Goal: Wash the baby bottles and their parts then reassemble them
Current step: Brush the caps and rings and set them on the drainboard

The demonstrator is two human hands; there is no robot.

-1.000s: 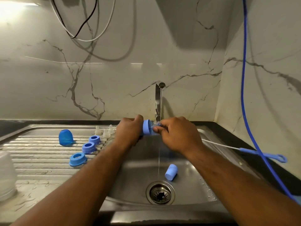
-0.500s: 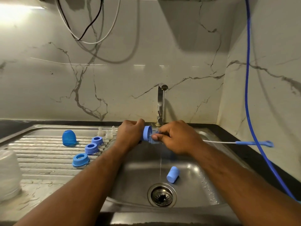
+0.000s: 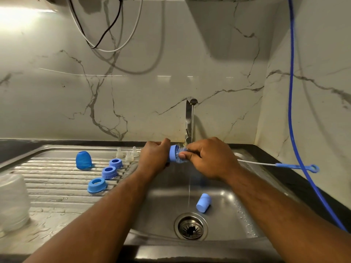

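Observation:
Under the running tap (image 3: 190, 120), my left hand (image 3: 154, 158) grips a blue bottle cap (image 3: 173, 155) on its side, open end to the right. My right hand (image 3: 210, 158) pinches the stem of a thin bottle brush (image 3: 296, 165), whose bristle end is inside the cap. Another blue cap (image 3: 203, 203) lies in the sink basin (image 3: 161, 211) near the drain. On the drainboard (image 3: 49, 186) sit a blue cap (image 3: 83, 160), three blue collar rings (image 3: 109, 172) and three clear teats (image 3: 129, 154).
A clear, blurred upturned bottle (image 3: 12, 202) stands at the left edge of the drainboard. A blue hose (image 3: 290, 92) hangs down the right wall and runs along the dark counter. Cables (image 3: 106, 35) hang on the marble backsplash. The drain strainer (image 3: 190, 226) is open.
The brush handle has swung upward and further right, from pointing down-right to nearly level. Both hands stay at the tap with the cap; the view has shifted slightly.

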